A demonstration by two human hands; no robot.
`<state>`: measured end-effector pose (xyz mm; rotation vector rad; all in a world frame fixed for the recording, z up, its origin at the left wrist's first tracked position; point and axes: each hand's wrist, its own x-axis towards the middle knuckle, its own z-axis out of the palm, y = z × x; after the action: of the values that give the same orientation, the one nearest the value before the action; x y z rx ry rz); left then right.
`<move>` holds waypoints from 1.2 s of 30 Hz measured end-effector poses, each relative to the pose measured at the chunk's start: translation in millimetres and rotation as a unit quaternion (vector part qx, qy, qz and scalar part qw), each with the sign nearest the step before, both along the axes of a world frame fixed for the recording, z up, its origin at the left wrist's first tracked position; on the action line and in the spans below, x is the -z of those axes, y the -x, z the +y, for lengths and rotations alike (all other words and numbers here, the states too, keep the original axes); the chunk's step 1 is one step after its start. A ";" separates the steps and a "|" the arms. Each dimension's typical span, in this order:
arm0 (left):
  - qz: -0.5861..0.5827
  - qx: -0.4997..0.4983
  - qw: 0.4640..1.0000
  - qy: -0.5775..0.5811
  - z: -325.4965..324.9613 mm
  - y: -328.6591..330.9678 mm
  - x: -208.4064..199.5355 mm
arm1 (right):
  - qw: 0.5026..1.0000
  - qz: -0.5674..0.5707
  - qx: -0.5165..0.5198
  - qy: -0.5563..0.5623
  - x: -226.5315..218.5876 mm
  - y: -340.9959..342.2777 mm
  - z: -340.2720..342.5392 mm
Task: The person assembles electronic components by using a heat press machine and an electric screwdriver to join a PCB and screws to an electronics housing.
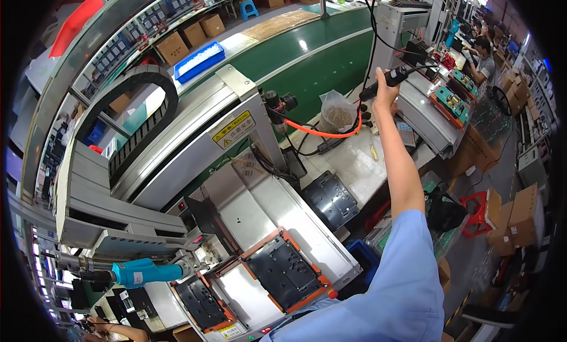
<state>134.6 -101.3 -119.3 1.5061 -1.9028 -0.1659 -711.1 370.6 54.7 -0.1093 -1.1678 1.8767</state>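
My right hand [385, 93] is stretched far out and up, shut on a black electric screwdriver [394, 77] that hangs from a black cable above the white bench [354, 159]. Just left of it stands a clear bag of small parts [336, 113]. Below me, a black plastic panel [284, 274] lies in an orange-edged fixture, and a second one [201, 303] lies to its left. At the bottom left edge a hand [109, 330] is mostly cut off; I take it for my left hand, and its grip is unclear.
A blue-bodied driver [144, 273] is mounted on the grey machine at left. Another black panel [331, 200] rests on the bench. An orange hose [322, 132] loops nearby. Behind runs a green conveyor [319, 52]. A co-worker [484, 61] sits far right. Boxes [520, 215] and a red stool [475, 205] stand on the floor.
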 end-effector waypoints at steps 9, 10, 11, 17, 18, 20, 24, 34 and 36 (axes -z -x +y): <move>0.009 0.000 0.999 -0.047 -3.1 16.2 -7.4 | 1.000 0.006 0.008 0.010 -17.1 -12.7 26.5; 0.010 0.005 0.998 -0.054 -5.6 20.4 -7.1 | 1.000 0.007 0.018 0.013 -18.8 -15.3 34.5; 0.013 0.000 0.998 -0.058 -3.7 19.0 -7.9 | 1.000 0.010 0.019 0.020 -21.7 -15.4 32.1; 0.021 0.001 0.998 -0.066 -0.1 18.8 -9.9 | 0.996 0.043 0.022 0.071 -36.4 -17.6 35.0; 0.024 -0.011 0.998 -0.065 4.8 12.7 -10.6 | 0.995 0.050 0.017 0.080 -38.2 -14.6 24.0; 0.040 -0.027 0.997 -0.064 16.5 -1.0 -12.6 | 0.993 0.063 -0.001 0.097 -39.9 -6.8 -2.4; 0.022 0.023 0.997 -0.076 0.4 27.3 -16.4 | 0.994 0.056 0.034 0.092 -42.3 -20.5 35.9; 0.038 0.043 0.992 -0.115 5.9 19.2 -33.5 | 0.988 0.101 -0.010 0.112 -78.7 -42.2 29.1; 0.082 -0.034 0.995 -0.036 4.4 22.4 -53.2 | 0.984 0.101 -0.066 0.127 -90.0 -61.0 33.7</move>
<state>112.2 -96.8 -66.1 1.5533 -1.7312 -0.3207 -650.1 404.3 144.7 0.0188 -0.8111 2.0955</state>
